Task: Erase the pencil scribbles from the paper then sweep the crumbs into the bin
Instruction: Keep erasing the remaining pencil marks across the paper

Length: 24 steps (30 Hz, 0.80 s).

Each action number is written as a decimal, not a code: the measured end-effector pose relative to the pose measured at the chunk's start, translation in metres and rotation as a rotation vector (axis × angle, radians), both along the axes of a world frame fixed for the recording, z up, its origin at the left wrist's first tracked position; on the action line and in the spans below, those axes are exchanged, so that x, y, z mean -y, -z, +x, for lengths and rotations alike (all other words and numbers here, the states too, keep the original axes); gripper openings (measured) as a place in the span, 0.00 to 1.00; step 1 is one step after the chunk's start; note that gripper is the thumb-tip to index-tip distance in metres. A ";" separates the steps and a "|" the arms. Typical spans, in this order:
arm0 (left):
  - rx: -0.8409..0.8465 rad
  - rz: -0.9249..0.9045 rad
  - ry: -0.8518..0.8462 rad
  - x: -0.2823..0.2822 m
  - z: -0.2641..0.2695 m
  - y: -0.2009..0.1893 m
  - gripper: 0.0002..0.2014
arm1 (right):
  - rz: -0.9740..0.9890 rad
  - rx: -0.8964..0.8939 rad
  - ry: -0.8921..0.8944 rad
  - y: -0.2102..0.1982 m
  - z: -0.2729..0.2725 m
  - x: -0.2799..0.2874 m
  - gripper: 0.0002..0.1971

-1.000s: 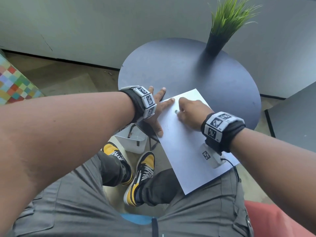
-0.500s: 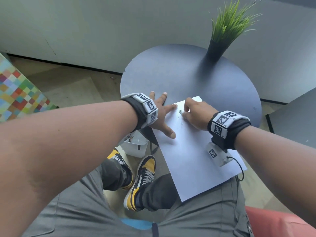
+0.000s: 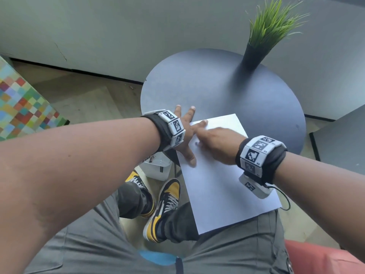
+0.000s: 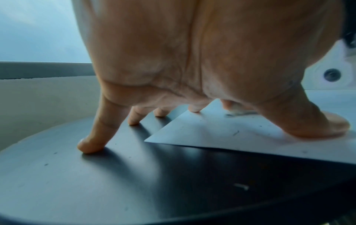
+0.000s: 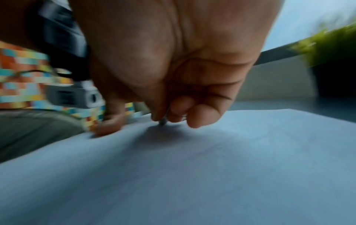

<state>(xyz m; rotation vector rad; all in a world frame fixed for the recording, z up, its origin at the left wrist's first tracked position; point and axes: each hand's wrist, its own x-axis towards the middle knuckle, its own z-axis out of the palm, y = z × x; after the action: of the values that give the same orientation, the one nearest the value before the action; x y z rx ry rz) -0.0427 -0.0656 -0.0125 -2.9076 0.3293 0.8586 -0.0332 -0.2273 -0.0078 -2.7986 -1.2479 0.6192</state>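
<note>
The right hand (image 3: pixel 218 144) has its fingers curled tight round a small eraser (image 5: pixel 162 121), whose grey tip alone peeps out from the pinch and presses on the paper (image 3: pixel 223 186); the wrist view there is smeared, so the eraser's shape cannot be told. The left hand (image 3: pixel 185 133) lies spread and flat, grasping nothing: its thumb (image 4: pixel 325 126) and one fingertip press on the sheet near the corner, while the other fingertips stand on the table (image 3: pixel 227 89) past the sheet's edge. Between the two hands, at about 9 o'clock of the right knuckles, a dark patch of scribbles (image 3: pixel 197 143) remains, and fine crumbs (image 4: pixel 236 132) dot the sheet by the thumb.

The sheet is thin, smooth and white, and its near half hangs off the table's 6 o'clock rim over the person's lap. The likely trouble is that a hard stroke toward the unpinned half buckles or tears it, or that the overhang tips and spills crumbs on the trousers. The table is round, dark and matt, with a few specks on it. A white plastic bin (image 3: pixel 158 167) stands on the floor below the table's 7 o'clock edge, largely hidden by the left wrist; a careless sweep could miss it. A grassy plant in a dark tapered pot (image 3: pixel 254 56) stands at 1 o'clock.
</note>
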 end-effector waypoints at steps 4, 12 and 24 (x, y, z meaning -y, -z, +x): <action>0.010 -0.001 0.010 0.000 0.002 0.002 0.70 | 0.015 0.000 0.071 -0.003 0.018 0.007 0.10; 0.004 0.009 0.016 0.000 0.004 0.007 0.71 | -0.024 -0.022 -0.023 -0.001 0.003 0.006 0.11; 0.022 0.029 0.017 0.001 0.003 0.008 0.72 | 0.024 0.068 0.149 -0.004 0.023 0.015 0.11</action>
<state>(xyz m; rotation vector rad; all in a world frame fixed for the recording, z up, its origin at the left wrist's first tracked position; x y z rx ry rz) -0.0396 -0.0668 -0.0200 -2.8807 0.3369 0.8209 -0.0105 -0.2423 -0.0041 -2.8807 -1.0358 0.5018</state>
